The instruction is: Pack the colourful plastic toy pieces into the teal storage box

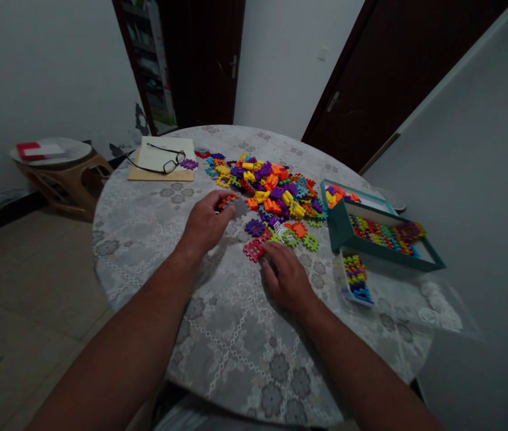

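Note:
My left hand [206, 222] is closed around some orange-red toothed building pieces [227, 201], partly hidden by the fingers. To its right and nearer to me, my right hand [286, 276] pinches the edge of a flat red building piece [254, 250] with a grid of holes. Just beyond that piece lie a purple one [255, 227], an orange one [298, 229] and a green one [311, 242]. Past both hands rises a mixed heap of yellow, purple, orange and blue building pieces [276, 190].
A teal box [338, 224] and a clear tub [343, 281], both with rows of pieces, stand at the right. White stringy material [440, 308] lies on clear plastic nearby. Glasses [170, 164] rest on a notebook [139, 173] at the far left. A stool [65, 179] stands beyond the table.

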A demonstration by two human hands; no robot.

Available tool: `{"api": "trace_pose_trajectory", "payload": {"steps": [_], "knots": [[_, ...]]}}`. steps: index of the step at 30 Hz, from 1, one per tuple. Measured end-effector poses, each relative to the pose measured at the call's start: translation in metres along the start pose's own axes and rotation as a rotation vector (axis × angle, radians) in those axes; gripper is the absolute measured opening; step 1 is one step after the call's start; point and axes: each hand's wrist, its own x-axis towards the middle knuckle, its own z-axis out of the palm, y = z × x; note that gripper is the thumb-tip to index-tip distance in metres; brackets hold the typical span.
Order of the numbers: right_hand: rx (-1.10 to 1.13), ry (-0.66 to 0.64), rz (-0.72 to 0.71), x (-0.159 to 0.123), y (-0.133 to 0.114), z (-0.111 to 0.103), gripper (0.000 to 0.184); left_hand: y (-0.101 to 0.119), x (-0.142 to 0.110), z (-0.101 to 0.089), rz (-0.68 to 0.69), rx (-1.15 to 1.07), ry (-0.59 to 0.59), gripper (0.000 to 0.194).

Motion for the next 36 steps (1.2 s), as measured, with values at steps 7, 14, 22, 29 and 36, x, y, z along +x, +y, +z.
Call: {"api": "trace_pose_trajectory", "payload": {"steps": [7, 14, 22, 29, 36], "knots": [[-0.180, -0.243, -0.041, 0.006, -0.018, 0.002, 0.025, 0.001, -0.004, 0.004, -0.004, -0.094, -0.035, 0.040], [-0.117, -0.283, -0.046, -0.005, -0.025, -0.008, 0.015, 0.001, -0.005, 0.007, 0.010, -0.072, -0.091, 0.043], [-0.032, -0.263, 0.197, -0.003, -0.023, -0.016, 0.048, 0.003, -0.008, 0.008, 0.009, -0.066, -0.292, 0.039], [0.185, -0.039, 0.303, -0.004, -0.005, -0.024, 0.011, 0.005, -0.012, 0.006, 0.080, -0.051, -0.663, 0.024], [0.169, 0.061, 0.259, -0.004, 0.006, -0.029, 0.035, -0.006, -0.025, 0.029, 0.292, 0.084, -0.836, 0.018]]}}
